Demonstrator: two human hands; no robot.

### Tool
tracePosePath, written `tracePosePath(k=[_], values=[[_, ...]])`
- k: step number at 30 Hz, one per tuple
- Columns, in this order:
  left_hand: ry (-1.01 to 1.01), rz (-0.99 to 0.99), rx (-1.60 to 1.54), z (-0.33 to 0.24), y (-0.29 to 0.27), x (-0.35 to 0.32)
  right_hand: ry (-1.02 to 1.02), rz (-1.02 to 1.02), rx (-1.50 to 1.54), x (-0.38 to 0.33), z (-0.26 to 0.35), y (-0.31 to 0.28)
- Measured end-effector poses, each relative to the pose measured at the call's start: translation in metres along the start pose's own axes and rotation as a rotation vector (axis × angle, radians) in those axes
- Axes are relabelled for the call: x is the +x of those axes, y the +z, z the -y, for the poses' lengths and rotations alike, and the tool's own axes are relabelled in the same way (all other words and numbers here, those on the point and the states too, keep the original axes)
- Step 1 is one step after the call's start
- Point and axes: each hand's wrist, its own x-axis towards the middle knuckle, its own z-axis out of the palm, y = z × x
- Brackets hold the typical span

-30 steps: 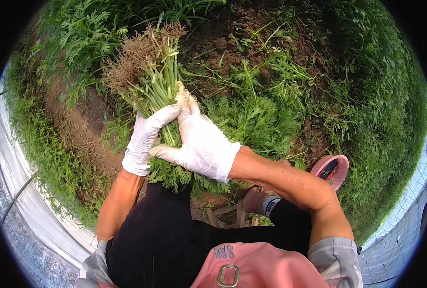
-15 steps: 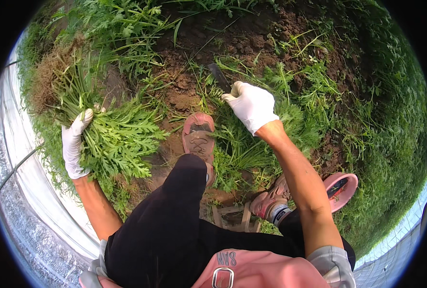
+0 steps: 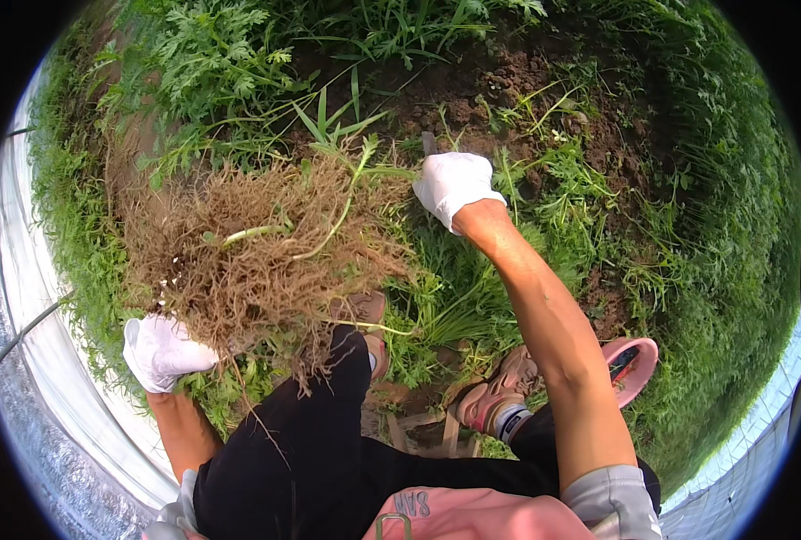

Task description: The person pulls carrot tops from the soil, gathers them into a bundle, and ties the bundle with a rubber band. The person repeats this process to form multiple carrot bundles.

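My left hand, in a white glove, is closed round a big bunch of leafy greens. Its tangled brown roots face up toward me and hide most of the leaves and the stems. A few loose pale-green stems lie across the root mass. To the right of the roots, my gloved right hand is closed on a knife, whose dark blade shows only as a short piece beyond the fist. A thin green stem reaches from the bunch to this fist; whether the fingers pinch it, I cannot tell.
Cut greens lie in a pile in front of my feet. Standing plants grow at the far left and along the right. Bare brown soil lies ahead. A pink-rimmed container sits by my right forearm, and white sheeting runs along the left.
The bunch has been tipped over and moved right, so its roots now face me instead of its leaves. My left hand has come lower; my right hand has shifted slightly left and away.
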Motion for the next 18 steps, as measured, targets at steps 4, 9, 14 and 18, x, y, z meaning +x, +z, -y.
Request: tracePosePath(k=[4,9,14,18], values=[[-0.078,0.045,0.035,-0.002,0.001,0.0,0.002,-0.021,0.066,-0.004,-0.009,-0.02],[-0.116,0.161,-0.126,-0.018,-0.019,0.016,0.31,-0.279,0.378,-0.004,-0.034,-0.082],[-0.04,0.287,-0.364,-0.072,-0.043,0.049,0.265,-0.639,0.948,-0.026,-0.166,-0.154],[0.086,0.258,-0.537,-0.147,-0.044,0.089,0.343,-0.367,0.86,-0.072,-0.258,-0.184]])
